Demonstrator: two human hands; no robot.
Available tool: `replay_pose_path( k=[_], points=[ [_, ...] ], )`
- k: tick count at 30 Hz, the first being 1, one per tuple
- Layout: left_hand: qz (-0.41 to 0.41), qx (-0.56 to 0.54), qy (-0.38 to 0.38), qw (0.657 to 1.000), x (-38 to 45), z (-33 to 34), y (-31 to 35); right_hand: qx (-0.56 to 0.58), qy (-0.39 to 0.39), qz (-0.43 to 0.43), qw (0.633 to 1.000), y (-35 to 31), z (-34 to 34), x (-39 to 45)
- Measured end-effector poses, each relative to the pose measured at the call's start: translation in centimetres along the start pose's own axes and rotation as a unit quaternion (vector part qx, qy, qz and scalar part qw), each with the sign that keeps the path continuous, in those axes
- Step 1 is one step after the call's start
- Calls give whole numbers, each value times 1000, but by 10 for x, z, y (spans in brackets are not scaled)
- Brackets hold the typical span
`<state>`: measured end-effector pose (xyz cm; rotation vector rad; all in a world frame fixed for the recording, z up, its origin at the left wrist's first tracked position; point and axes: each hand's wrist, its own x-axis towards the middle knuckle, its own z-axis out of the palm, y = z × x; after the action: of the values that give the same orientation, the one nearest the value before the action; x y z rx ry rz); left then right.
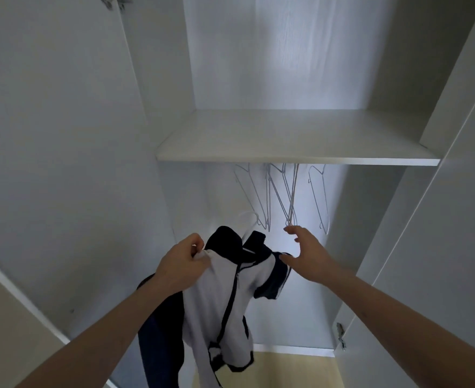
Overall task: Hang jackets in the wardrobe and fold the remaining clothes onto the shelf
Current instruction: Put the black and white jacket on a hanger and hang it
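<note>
Jacket front and centre in the lower middle of the frame, white body with dark navy collar, sleeves and zip line, hanging limp inside the open wardrobe. Left hand has the grip here: fingers curled in, pinching the white fabric right at the shoulder beside the collar. Right hand is spread wide, fingers straight and holding nothing, thumb just touching the jacket's far shoulder while the fingertips reach up toward the wire hangers. A white hanger pokes up just behind the collar; whether it already sits inside the shoulders I cannot tell. This looks like soft, light cloth: it sags, folds on itself and will slide off anything it is not squared on, so the shoulder seams and collar are the places to take it, not the loose hem. Outward now: the empty hangers dangle in a cluster under the shelf, which runs across the middle of the frame, with the wardrobe door swung open at left and a strip of pale floor at the bottom.
</note>
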<state>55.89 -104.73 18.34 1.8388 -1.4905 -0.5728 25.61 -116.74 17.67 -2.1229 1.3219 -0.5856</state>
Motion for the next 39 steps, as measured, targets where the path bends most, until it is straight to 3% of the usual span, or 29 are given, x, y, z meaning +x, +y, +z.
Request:
replay_pose_path(
  k=[5, 8, 13, 16, 19, 21, 24, 26, 34, 39],
  points=[
    [26, -11, -2, 1000, 28, -11, 28, -60, -151, -9, 987, 14, -24, 17],
    [19, -11, 15, 1000, 52, -9, 38, -21, -162, -3, 987, 26, -33, 23],
    [-23, 7, 91, 996, 95, 10, 51, 219, -188, 60, 956, 31, -31, 30],
    [-69, 57, 145, 985, 113, 21, 59, 249, -167, 90, 950, 28, -16, 42],
    [-103, 30, 220, 970, 104, 36, 73, 301, -171, 126, 930, 19, 3, 53],
    [-144, 18, 178, 973, 90, 52, 80, 318, -174, 146, 920, 13, 13, 61],
    [-234, -99, -3, 967, 74, 74, 90, 300, -175, 143, 927, 3, 27, 72],
    [-261, -119, -82, 955, 74, 84, 94, 275, -182, 126, 936, -5, 37, 78],
    [-248, -114, -12, 962, 133, 73, 56, 263, -211, 53, 940, -29, 65, 104],
    [-211, -81, -53, 973, 169, 57, 41, 264, -201, 24, 943, -38, 72, 127]
  ],
)
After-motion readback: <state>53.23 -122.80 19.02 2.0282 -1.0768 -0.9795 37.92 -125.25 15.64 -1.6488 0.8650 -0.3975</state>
